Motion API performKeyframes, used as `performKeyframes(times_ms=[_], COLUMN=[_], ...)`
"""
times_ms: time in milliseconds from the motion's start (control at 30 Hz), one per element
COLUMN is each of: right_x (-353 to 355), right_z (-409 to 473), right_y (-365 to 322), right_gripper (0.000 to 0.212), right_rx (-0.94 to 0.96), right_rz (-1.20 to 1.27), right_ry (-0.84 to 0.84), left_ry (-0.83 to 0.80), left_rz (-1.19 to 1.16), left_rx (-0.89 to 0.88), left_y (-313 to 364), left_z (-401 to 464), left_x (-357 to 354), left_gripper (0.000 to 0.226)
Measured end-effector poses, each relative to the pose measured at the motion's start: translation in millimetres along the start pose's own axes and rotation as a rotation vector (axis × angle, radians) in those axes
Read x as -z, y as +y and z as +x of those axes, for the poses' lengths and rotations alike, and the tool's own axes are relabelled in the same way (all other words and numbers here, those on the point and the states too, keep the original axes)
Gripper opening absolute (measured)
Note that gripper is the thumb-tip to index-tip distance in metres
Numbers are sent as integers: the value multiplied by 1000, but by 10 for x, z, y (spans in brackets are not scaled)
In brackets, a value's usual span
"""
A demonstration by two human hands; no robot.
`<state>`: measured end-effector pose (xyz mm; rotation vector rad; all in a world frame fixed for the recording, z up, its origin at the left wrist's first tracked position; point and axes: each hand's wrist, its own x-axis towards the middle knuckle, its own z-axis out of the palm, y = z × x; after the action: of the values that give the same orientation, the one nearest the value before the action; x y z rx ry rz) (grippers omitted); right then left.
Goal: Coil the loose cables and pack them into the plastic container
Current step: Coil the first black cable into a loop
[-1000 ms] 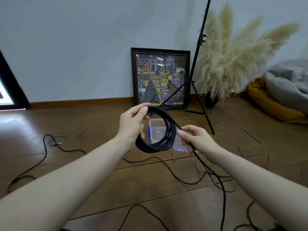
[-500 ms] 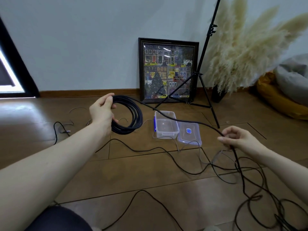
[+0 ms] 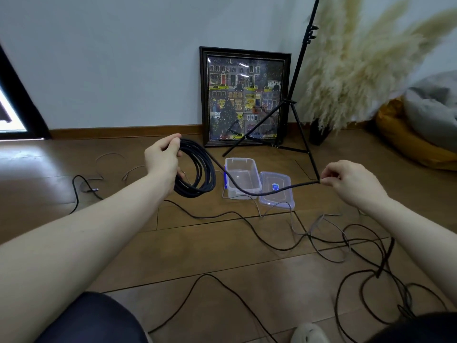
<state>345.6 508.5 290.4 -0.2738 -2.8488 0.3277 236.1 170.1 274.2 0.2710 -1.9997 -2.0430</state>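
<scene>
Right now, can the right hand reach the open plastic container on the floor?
Probably yes: the right hand hovers just right of the container, nothing between them, but it pinches the black cable.

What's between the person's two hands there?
In the head view, a black cable sags from the coil in the left hand to the right hand.

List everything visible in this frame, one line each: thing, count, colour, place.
black cable coil: one, black, held up at left
plastic container: one, clear, open on floor
lid: one, clear with blue label, right of container
loose cables: several, black and grey, spread on floor
framed picture: one, dark frame, leaning on wall
tripod stand: one, black, before picture
pampas grass: one bunch, cream, right
cushions: two, yellow and grey, far right
left hand: grips coil
right hand: pinches the coil's free strand
</scene>
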Motion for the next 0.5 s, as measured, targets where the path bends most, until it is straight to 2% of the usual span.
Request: performKeyframes(times_ms=[133, 300, 500], right_x=[51, 118, 125], right_z=[24, -6, -45], right_y=[-142, -286, -504], right_gripper=[8, 13, 31], right_rx=[87, 205, 197], right_rz=[-36, 76, 403], right_ry=[-90, -167, -182], left_ry=[-53, -123, -257], left_rz=[39, 49, -2], left_rx=[-10, 6, 33], left_y=[2, 16, 33], left_z=[-27, -83, -176], left_x=[-14, -55, -173], left_gripper=[23, 21, 19])
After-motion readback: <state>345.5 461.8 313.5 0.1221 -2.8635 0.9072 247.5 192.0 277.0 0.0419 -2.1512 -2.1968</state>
